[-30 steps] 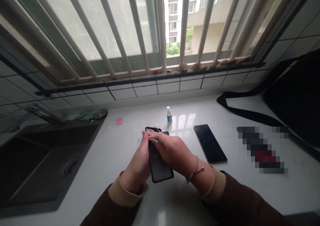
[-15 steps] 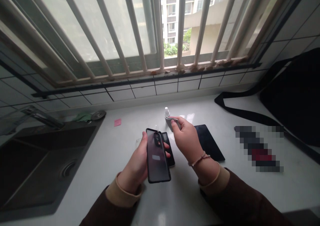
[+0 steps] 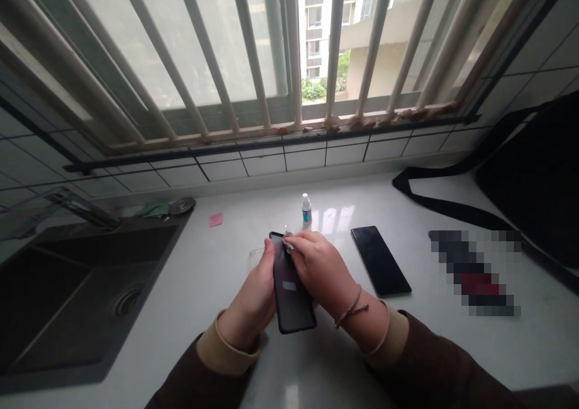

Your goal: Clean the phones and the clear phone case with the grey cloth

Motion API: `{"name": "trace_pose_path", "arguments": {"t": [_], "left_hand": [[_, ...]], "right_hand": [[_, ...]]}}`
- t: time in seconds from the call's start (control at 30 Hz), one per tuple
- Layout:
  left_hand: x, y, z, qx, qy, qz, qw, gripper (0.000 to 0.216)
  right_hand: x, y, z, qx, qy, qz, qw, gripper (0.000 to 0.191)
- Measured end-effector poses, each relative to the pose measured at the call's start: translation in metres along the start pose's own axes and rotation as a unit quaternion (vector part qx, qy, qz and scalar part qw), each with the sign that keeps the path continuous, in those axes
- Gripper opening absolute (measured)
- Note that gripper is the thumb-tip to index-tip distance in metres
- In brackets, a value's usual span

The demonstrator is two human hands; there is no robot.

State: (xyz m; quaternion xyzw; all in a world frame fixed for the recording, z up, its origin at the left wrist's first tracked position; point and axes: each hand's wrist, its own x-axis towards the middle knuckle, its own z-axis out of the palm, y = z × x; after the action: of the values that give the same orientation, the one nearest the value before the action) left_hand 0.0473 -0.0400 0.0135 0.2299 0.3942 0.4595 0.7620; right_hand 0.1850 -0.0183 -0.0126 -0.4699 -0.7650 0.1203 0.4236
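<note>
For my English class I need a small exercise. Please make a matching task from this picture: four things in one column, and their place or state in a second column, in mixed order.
Things:
1. left hand
2. right hand
3. small white-capped bottle
4. black smartphone

Places or states:
A. lies flat on the counter, right of the hands
B. holds a dark phone in a black case
C. presses a small cloth on the top of that phone
D. stands upright on the counter, beyond the hands

Right pairs: 1-B, 2-C, 3-D, 4-A
</note>
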Motion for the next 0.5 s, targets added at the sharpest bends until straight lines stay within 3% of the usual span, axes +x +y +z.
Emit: {"name": "trace_pose_path", "arguments": {"t": [0.5], "left_hand": [[0.004, -0.014, -0.004, 0.009, 0.007, 0.032, 0.999, 0.050]], "right_hand": [[-0.006, -0.006, 0.008, 0.009, 0.040, -0.056, 0.998, 0.029]]}}
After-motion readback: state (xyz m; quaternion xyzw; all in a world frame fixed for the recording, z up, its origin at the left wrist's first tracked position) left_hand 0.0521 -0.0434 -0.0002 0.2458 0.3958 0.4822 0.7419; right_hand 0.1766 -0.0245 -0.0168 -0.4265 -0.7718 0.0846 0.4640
